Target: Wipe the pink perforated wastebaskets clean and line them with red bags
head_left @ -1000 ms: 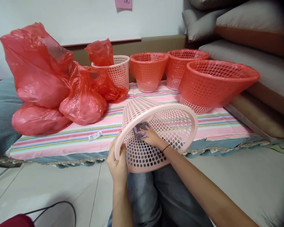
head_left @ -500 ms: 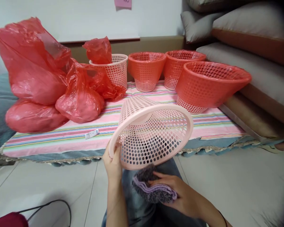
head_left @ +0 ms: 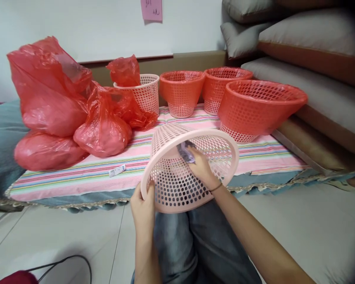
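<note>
A pale pink plastic basket point(head_left: 165, 144) with round holes lies tilted, its wide mouth facing me above my knees. My left hand point(head_left: 144, 199) grips its rim at the lower left, thumb inside. Through the mouth reaches my right hand point(head_left: 200, 165), closed on a folded grey cloth with a purple edge point(head_left: 187, 152). The cloth is near the basket's bottom; whether it touches the plastic I cannot tell. Part of the cloth is hidden behind my fingers.
Behind stand several baskets lined with red bags point(head_left: 182, 85) and one pink basket point(head_left: 148, 92) with a red bag in it. Filled red bags point(head_left: 51, 100) are piled left. A white label point(head_left: 117, 170) lies on the striped cover point(head_left: 77, 179). Cushions point(head_left: 310, 86) are stacked right.
My right hand has moved up and forward from below the rim into the basket, carrying the cloth. My left hand keeps its hold on the rim. The view has shifted slightly.
</note>
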Tool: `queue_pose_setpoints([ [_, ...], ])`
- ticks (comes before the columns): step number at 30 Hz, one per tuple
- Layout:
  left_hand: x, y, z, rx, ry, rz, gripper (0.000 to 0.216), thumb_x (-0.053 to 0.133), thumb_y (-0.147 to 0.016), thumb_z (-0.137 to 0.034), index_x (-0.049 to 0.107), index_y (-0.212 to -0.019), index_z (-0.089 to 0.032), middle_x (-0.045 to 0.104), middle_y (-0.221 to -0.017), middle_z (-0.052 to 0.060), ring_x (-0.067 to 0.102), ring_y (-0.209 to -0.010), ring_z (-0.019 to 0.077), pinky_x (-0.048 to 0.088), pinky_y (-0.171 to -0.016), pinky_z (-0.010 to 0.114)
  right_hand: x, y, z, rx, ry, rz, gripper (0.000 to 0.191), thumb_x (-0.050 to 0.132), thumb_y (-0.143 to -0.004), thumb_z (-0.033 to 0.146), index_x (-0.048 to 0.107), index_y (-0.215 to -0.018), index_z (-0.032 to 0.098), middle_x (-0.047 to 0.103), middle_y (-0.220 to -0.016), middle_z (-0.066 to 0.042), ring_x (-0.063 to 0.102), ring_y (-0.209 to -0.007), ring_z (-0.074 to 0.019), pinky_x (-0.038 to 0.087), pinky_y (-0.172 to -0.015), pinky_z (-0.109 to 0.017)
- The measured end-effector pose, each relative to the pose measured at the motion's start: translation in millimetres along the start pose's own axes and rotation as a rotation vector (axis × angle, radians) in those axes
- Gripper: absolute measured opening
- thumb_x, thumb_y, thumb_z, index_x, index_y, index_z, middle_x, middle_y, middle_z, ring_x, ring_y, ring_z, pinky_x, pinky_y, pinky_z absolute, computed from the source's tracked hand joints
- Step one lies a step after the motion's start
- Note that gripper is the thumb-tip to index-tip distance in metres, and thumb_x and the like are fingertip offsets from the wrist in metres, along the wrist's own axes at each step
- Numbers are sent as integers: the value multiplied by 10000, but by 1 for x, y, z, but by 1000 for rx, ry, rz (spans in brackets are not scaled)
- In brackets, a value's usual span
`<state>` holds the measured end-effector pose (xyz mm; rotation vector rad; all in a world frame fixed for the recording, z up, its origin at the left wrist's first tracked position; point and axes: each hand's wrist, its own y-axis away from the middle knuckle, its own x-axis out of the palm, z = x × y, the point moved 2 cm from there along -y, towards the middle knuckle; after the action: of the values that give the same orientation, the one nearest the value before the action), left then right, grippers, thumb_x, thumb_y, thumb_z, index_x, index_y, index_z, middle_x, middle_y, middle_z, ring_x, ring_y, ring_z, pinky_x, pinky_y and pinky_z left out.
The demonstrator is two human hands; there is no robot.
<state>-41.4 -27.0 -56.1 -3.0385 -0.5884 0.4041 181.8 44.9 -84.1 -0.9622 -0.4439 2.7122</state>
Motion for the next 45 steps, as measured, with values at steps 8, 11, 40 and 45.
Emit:
queue_pose_setpoints([
  [8, -22, -18, -20, 289, -84, 82, 598, 780, -756, -455, 668, -1306, -248, 594, -1454, 133, 552, -1342, 347, 492, -1057, 488, 70, -6, -17, -98, 490, 405, 718, 609, -804, 211, 474, -1492, 59, 630, -1373, -190, 522, -1295, -357, 342, -1150, -455],
  [11, -15, -24, -30, 449, -85, 142, 634, 744, -818, -381, 576, -1421, -280, 560, -1501, 102, 521, -1387, 302, 412, -1156, 472, 69, -14, -14, -99, 520, 445, 477, 634, -814, 263, 686, -1266, 122, 674, -1276, -155, 554, -1209, -330, 377, -1101, -418],
  [40, -4, -22, -8, 334, 67, 3, 339, 671, -807, -333, 774, -1093, -182, 785, -1083, 70, 710, -1075, 288, 542, -994, 409, 70, -5, -9, -36, 439, 490, 483, 553, -851, 193, 683, -1317, 207, 607, -1435, -103, 356, -1431, -402, 222, -1192, -591],
  [45, -6, -24, 1, 299, 124, -39, 344, 709, -776, -337, 786, -1068, -172, 796, -1051, 62, 733, -979, 264, 562, -922, 377, 49, 50, 5, -55, 262, 505, 629, 576, -777, 74, 627, -1395, 179, 530, -1522, -119, 295, -1502, -381, 254, -1225, -567],
])
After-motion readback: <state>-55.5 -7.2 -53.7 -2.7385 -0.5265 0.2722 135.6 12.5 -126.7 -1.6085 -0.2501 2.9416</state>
